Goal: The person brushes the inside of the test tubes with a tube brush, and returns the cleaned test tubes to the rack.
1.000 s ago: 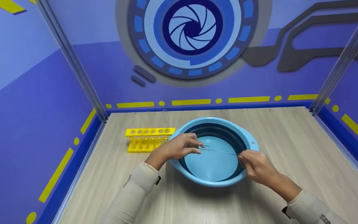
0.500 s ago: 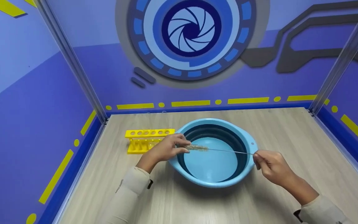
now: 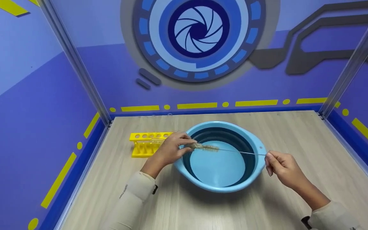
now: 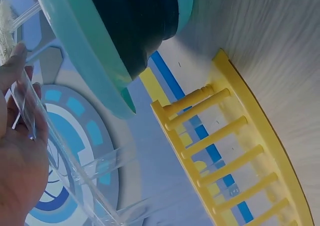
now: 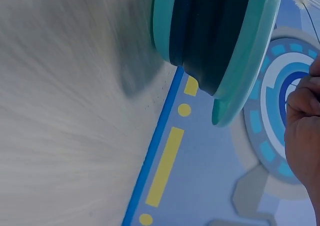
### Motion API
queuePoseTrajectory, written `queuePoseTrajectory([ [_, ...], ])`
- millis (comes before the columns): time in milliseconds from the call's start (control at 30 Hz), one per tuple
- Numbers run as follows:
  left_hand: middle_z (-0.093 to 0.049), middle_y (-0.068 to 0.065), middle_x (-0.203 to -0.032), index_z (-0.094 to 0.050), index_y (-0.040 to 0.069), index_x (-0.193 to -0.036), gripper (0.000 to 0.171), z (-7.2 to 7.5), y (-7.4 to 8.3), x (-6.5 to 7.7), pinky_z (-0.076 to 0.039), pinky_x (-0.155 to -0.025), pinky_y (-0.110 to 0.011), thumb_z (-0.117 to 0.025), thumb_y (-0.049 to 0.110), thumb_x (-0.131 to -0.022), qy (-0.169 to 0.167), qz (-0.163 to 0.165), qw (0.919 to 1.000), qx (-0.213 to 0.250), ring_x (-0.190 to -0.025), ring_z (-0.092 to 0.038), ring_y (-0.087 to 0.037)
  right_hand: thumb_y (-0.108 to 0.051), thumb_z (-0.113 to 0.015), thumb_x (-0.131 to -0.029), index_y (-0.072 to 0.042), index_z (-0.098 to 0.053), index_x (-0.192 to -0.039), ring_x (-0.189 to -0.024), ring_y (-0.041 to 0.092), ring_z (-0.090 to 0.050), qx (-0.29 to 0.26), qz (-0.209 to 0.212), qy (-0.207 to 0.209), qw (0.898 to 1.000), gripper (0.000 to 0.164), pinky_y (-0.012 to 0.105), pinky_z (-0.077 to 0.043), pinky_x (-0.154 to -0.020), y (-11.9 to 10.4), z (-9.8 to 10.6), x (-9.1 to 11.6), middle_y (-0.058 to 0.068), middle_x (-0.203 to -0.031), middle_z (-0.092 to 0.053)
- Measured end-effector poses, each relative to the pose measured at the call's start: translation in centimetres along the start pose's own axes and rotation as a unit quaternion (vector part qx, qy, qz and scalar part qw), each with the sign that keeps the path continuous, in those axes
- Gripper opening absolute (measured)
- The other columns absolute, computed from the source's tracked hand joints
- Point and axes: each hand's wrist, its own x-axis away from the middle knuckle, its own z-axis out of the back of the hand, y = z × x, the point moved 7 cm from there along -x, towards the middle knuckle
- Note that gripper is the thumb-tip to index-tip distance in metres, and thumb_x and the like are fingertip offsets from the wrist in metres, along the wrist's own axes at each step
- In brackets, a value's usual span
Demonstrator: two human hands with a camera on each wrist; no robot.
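Above the left part of a light blue basin point(image 3: 217, 172), my left hand point(image 3: 172, 149) grips a clear glass test tube point(image 3: 157, 141). The tube lies nearly level, its mouth toward the right; in the left wrist view the glass tube point(image 4: 62, 146) runs along the fingers. Bristles of a test tube brush point(image 3: 210, 148) stick out at the mouth; whether some are still inside is hard to see. My right hand point(image 3: 283, 167) pinches the end of the brush's thin wire handle, just beyond the basin's right rim. In the right wrist view this hand point(image 5: 305, 121) is partly cut off.
Behind my left hand stands a yellow test tube rack point(image 3: 150, 137). Faint clear tubes point(image 4: 105, 163) rise from it in the left wrist view. The basin, dark inside its wall, sits on a wooden table point(image 3: 286, 134); blue printed panels point(image 3: 107, 64) enclose its back and sides.
My right hand has moved right, drawing the wire along, and the brush's bristles, unseen a second ago, now show outside the tube. My left hand has shifted slightly left with the tube.
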Motion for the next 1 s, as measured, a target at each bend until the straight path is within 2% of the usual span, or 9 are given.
queuePoseTrajectory([
  [133, -0.076, -0.001, -0.115, -0.080, 0.024, -0.129, 0.030, 0.2, 0.7, 0.1, -0.059, -0.099, -0.037, -0.077, 0.019, -0.099, 0.048, -0.054, 0.9946, -0.074, -0.108, -0.068, -0.021, -0.012, -0.043, -0.116, 0.004, -0.058, -0.080, -0.053, 0.015, -0.048, -0.055, -0.085, -0.009, 0.995, 0.042, 0.031, -0.039, -0.046, 0.9, -0.1, -0.1, 0.005, -0.061, -0.055],
  [233, -0.076, 0.000, -0.111, -0.080, 0.024, -0.127, 0.028, 0.4, 1.4, 0.5, -0.059, -0.093, -0.035, -0.077, 0.019, -0.099, 0.088, -0.097, 0.9839, -0.122, -0.104, -0.068, -0.020, -0.014, -0.039, -0.117, 0.010, -0.053, -0.084, -0.054, 0.011, -0.042, -0.110, -0.162, -0.014, 0.980, 0.044, 0.032, -0.030, -0.046, 1.5, -0.3, 0.0, 0.002, -0.062, -0.050],
  [300, -0.076, 0.001, -0.110, -0.080, 0.025, -0.127, 0.029, 0.5, 1.8, 0.6, -0.058, -0.091, -0.034, -0.077, 0.020, -0.099, 0.107, -0.116, 0.9765, -0.147, -0.101, -0.068, -0.019, -0.015, -0.037, -0.117, 0.005, -0.052, -0.082, -0.053, 0.008, -0.039, -0.142, -0.222, -0.016, 0.965, 0.043, 0.029, -0.026, -0.046, 2.0, -0.4, 0.1, -0.001, -0.062, -0.048],
  [400, -0.076, 0.001, -0.111, -0.079, 0.026, -0.129, 0.029, 0.4, 2.3, 0.6, -0.059, -0.094, -0.035, -0.076, 0.021, -0.100, 0.123, -0.135, 0.9660, -0.183, -0.102, -0.068, -0.018, -0.015, -0.035, -0.115, -0.006, -0.050, -0.080, -0.053, 0.006, -0.037, -0.166, -0.295, -0.019, 0.941, 0.039, 0.023, -0.027, -0.049, 2.6, -0.6, 0.3, -0.004, -0.063, -0.046],
  [467, -0.076, 0.001, -0.112, -0.079, 0.026, -0.129, 0.029, 0.2, 2.4, 0.5, -0.059, -0.095, -0.037, -0.075, 0.021, -0.101, 0.124, -0.139, 0.9634, -0.193, -0.103, -0.068, -0.018, -0.015, -0.034, -0.113, -0.010, -0.048, -0.079, -0.052, 0.006, -0.035, -0.169, -0.327, -0.022, 0.930, 0.037, 0.019, -0.030, -0.050, 2.9, -0.6, 0.4, -0.006, -0.063, -0.045],
  [533, -0.076, 0.000, -0.113, -0.079, 0.026, -0.129, 0.028, 0.1, 2.4, 0.4, -0.059, -0.096, -0.037, -0.074, 0.020, -0.102, 0.117, -0.138, 0.9645, -0.192, -0.104, -0.069, -0.019, -0.013, -0.033, -0.111, -0.011, -0.047, -0.079, -0.052, 0.005, -0.034, -0.169, -0.343, -0.020, 0.924, 0.035, 0.019, -0.030, -0.050, 3.1, -0.6, 0.4, -0.006, -0.063, -0.044],
  [633, -0.075, -0.002, -0.114, -0.078, 0.025, -0.130, 0.027, -0.1, 2.2, 0.3, -0.060, -0.096, -0.033, -0.071, 0.021, -0.104, 0.100, -0.122, 0.9726, -0.170, -0.104, -0.069, -0.019, -0.014, -0.031, -0.111, -0.011, -0.045, -0.080, -0.052, 0.005, -0.033, -0.165, -0.345, -0.017, 0.924, 0.035, 0.019, -0.029, -0.049, 3.1, -0.6, 0.5, -0.006, -0.064, -0.044],
  [767, -0.073, -0.003, -0.114, -0.078, 0.025, -0.132, 0.028, -0.3, 1.5, 0.5, -0.061, -0.097, -0.032, -0.070, 0.022, -0.105, 0.087, -0.093, 0.9822, -0.138, -0.102, -0.070, -0.019, -0.016, -0.030, -0.112, -0.009, -0.045, -0.082, -0.053, 0.007, -0.034, -0.143, -0.323, -0.017, 0.936, 0.034, 0.020, -0.031, -0.049, 2.9, -0.5, 0.5, -0.004, -0.065, -0.045],
  [1000, -0.071, -0.002, -0.113, -0.077, 0.026, -0.133, 0.029, -0.5, 0.9, 0.7, -0.061, -0.094, -0.031, -0.069, 0.024, -0.105, 0.083, -0.074, 0.9856, -0.127, -0.099, -0.069, -0.019, -0.015, -0.033, -0.114, -0.002, -0.047, -0.090, -0.056, 0.009, -0.039, -0.109, -0.284, 0.004, 0.953, 0.031, 0.022, -0.034, -0.050, 2.4, -0.2, 0.6, 0.000, -0.069, -0.048],
])
